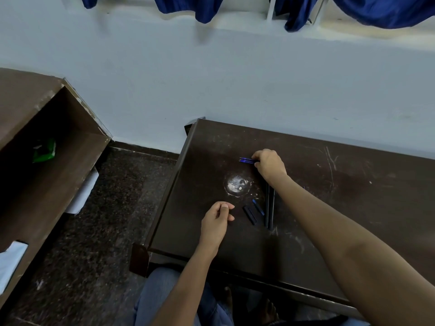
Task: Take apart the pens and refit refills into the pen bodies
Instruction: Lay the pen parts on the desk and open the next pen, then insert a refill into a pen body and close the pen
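Observation:
My right hand (269, 164) is closed over the ends of thin blue refills (246, 160), which lie on the dark brown table (329, 208) and stick out to the left of the fingers. My left hand (217, 220) rests near the table's front left, its fingers curled in, with nothing visible in it. Between the hands lie two dark pen bodies (270, 208) side by side, a short dark cap (250, 214) and a small blue piece (258, 207).
A whitish round stain (237, 184) marks the table between my hands. A brown shelf unit (47, 149) with a green packet (44, 150) stands at the left across a dark speckled floor. A pale wall runs behind the table, with blue curtains (202, 8) above.

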The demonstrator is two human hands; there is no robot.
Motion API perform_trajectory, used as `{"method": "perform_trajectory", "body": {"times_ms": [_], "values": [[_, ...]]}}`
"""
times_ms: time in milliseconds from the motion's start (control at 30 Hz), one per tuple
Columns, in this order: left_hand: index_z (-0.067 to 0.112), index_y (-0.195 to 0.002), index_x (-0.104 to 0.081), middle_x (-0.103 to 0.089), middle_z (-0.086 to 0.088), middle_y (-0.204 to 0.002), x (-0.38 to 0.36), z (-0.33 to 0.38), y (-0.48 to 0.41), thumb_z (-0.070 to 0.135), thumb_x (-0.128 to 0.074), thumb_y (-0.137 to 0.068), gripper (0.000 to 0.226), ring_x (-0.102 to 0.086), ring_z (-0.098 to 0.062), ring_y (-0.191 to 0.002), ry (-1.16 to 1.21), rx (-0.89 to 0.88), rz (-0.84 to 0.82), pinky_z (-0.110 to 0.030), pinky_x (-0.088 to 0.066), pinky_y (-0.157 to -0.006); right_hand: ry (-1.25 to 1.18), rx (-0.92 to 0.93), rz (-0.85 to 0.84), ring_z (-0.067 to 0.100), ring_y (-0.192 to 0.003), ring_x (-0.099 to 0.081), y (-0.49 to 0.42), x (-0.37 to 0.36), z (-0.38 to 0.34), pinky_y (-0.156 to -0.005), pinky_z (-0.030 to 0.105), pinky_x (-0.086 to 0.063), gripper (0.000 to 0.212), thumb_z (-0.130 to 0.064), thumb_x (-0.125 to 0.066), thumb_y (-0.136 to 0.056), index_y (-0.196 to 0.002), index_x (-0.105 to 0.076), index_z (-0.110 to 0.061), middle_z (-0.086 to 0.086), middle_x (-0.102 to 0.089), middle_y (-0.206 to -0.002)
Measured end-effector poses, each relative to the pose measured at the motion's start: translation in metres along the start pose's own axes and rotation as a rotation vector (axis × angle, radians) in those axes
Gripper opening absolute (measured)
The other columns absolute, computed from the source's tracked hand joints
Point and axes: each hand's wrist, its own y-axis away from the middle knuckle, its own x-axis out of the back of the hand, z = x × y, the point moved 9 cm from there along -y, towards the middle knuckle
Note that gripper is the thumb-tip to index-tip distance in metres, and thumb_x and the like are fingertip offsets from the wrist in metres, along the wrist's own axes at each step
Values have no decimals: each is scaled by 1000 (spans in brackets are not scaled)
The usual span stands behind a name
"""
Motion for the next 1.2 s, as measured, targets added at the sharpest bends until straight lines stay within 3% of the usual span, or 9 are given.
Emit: {"method": "perform_trajectory", "body": {"times_ms": [300,933,1200], "values": [[30,-88,-66,-61,8,-70,-1,4,1,28,-43,-99,26,-50,-4,-64,-8,-8,0,-28,-40,-69,-30,-12,17,34,-109,-58,-1,0,2,-90,41,-51,31,-4,-52,-90,-116,-67,-11,14,-61,-120],[32,-86,-67,-62,8,-69,3,2,2,30,-43,-98,26,-50,-4,-65,-2,-3,8,-26,-38,-66,-7,12,46,37,-108,-55,3,4,3,-90,48,-49,32,-4,-52,-87,-117,-64,-8,16,-59,-115],[25,-90,-70,-64,7,-73,-2,12,14,20,-44,-94,27,-50,-5,-66,34,53,0,-25,-38,-63,98,-126,167,35,-106,-54,45,29,36,-81,46,-50,26,-18,-51,-92,-116,-56,-6,14,-55,-115]]}}
